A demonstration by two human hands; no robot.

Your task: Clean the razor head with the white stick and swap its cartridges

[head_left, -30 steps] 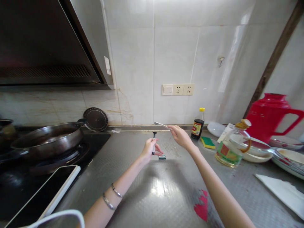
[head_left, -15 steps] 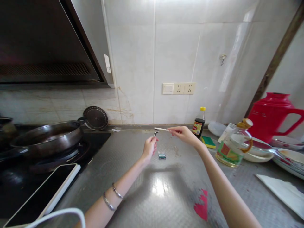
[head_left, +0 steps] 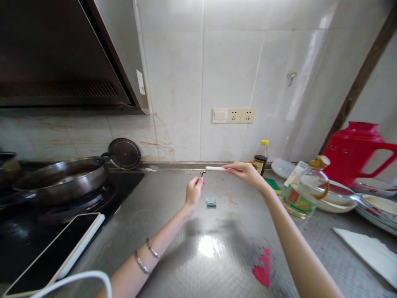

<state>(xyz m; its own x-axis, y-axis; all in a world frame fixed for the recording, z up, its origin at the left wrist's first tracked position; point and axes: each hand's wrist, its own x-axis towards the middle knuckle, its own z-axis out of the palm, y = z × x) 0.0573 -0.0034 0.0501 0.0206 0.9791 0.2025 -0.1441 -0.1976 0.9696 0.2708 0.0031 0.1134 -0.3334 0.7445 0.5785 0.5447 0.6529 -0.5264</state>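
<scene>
My left hand (head_left: 194,192) is closed around a small dark tool with a bent tip (head_left: 202,174), which points up from the fingers. A slim white stick (head_left: 215,168) is pinched at its right end by my right hand (head_left: 242,171). Its free left end lies close to the bent tip; whether they touch is too small to tell. Below and between the hands, small greenish cylinders that look like batteries (head_left: 211,204) lie on the metal countertop (head_left: 198,269).
A pan (head_left: 65,178) sits on the stove at left, with a phone (head_left: 56,256) and white cable in front. To the right are a sauce bottle (head_left: 259,159), sponge (head_left: 273,185), oil jug (head_left: 302,196), red thermos (head_left: 353,153) and dishes.
My right hand and the white stick have shifted slightly right, and the stick shows more level. My left hand has moved slightly left, with the bent tip now pointing right.
</scene>
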